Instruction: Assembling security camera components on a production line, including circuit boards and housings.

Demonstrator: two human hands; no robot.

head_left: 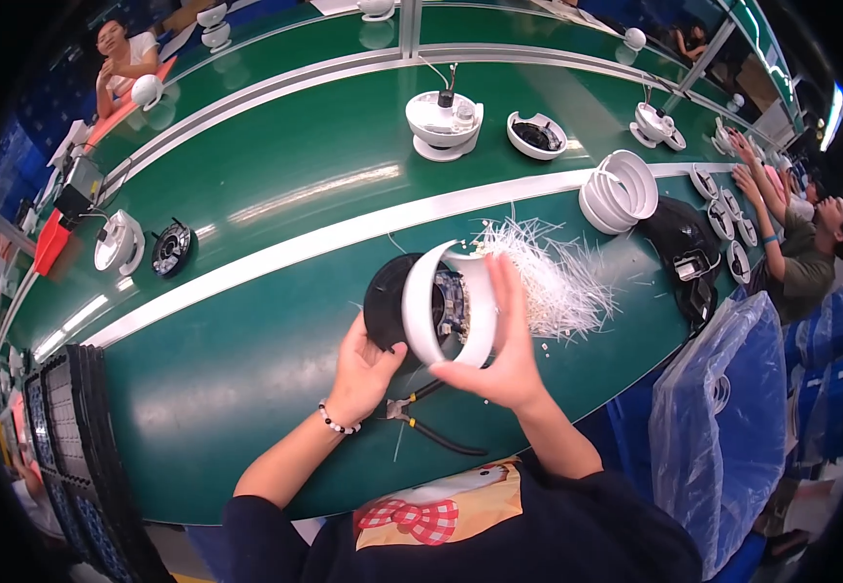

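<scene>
My left hand (364,373) grips a black round plastic part (383,303) by its lower edge. A circuit board (453,303) shows through the white ring-shaped shell (421,309), beside the black part. My right hand (504,355) is curved around the shell's right side, thumb at the bottom, slightly blurred. The two parts overlap in view; whether they touch is unclear. Cutting pliers (400,409) with black handles lie below my hands. Just beyond my right hand spreads a pile of thin white cable ties (562,291), with small pale pieces scattered around it.
Stacked white rings (619,191) and a black bag (679,248) lie to the right. Beyond a white rail, the green belt (315,165) carries white housings (444,124). Black trays (72,418) stand at left; a plastic-lined blue bin (723,418) at right. Co-workers sit nearby.
</scene>
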